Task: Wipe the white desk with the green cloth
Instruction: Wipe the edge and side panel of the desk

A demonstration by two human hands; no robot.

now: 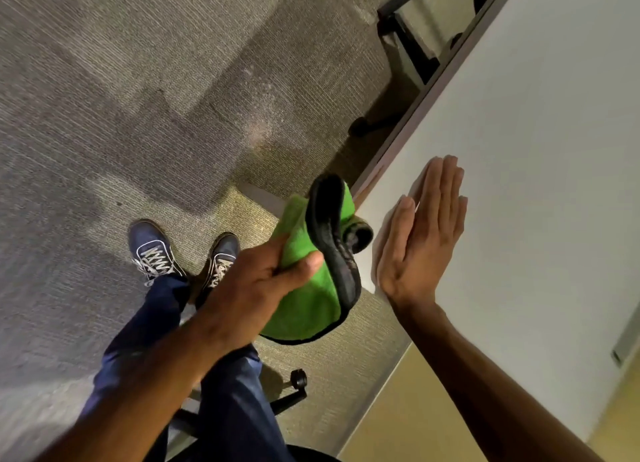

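Seen from above, our left hand (273, 281) is clamped on the green cloth (311, 288) at centre frame, thumb and fingers pinching a bunched fold while the black-edged rest hangs over the carpet (121, 98), clear of the white surface (536, 150) that fills the right side. Our right hand (420, 240) lies flat with fingers together and extended, gripping nothing, on the surface close to its near edge, just beside the cloth. Our shoes (152, 250) and a chair caster (298, 378) show below.

We judge the wipe not yet begun. To do it well, we would carry the cloth over the edge, spread it flat under the palm instead of leaving it bunched, and stroke in overlapping passes from the edge inward. The right hand should steady us, then move off so no patch is skipped.
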